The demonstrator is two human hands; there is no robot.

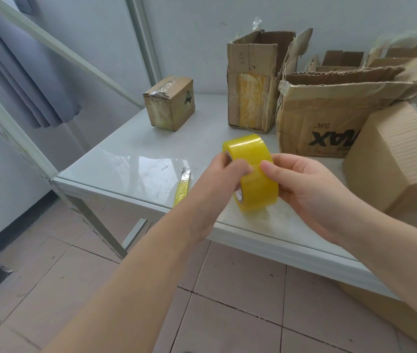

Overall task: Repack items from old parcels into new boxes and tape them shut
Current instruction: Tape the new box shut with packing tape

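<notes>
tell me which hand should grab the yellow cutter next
Probably the left. The cutter lies on the table just to the left of the left hand. The right hand cups the tape roll from the far side and would have to cross over.

- Bright, soft, even light throughout; only faint, diffuse shadows beneath things on the table (115,154).
- Pale rectangular glare across the glossy tabletop, left of centre.
- Strong wide-angle bending near the edges: metal posts (140,34) bowed, table rim curved.
- Sharp at centre; smeared and soft over the boxes (406,50) at upper right.
- Blurred smear along the dark skirting (3,245) at lower left.
</notes>
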